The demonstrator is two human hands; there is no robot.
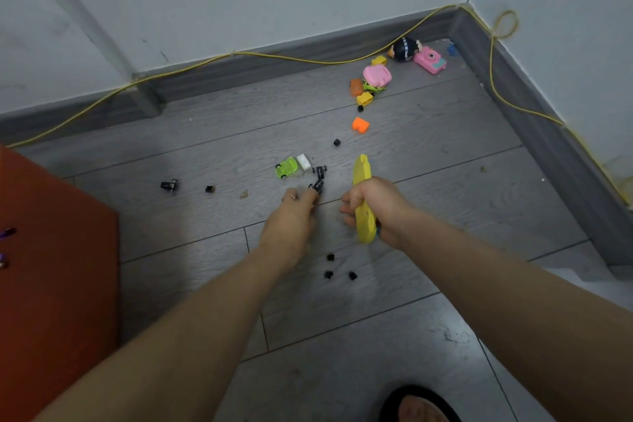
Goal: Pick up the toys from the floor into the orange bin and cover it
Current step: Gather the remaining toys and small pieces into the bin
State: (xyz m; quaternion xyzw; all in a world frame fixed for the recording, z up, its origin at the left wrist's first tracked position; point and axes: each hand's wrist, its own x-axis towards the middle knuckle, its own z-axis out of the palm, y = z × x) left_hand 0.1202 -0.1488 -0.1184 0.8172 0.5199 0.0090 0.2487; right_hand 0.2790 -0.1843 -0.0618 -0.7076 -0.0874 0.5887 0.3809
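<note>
My right hand grips a long yellow toy that sticks out above and below the fist. My left hand pinches a small black toy part just above the floor. Beyond it lie a black wheel piece, a green toy car and a white block. The orange bin stands at the left edge. Small black cubes lie below my hands. Another black wheel piece sits to the left.
Near the far right corner lie an orange block, yellow blocks, a pink case, a pink toy camera and a black penguin toy. A yellow cable runs along the grey skirting. My foot is at the bottom.
</note>
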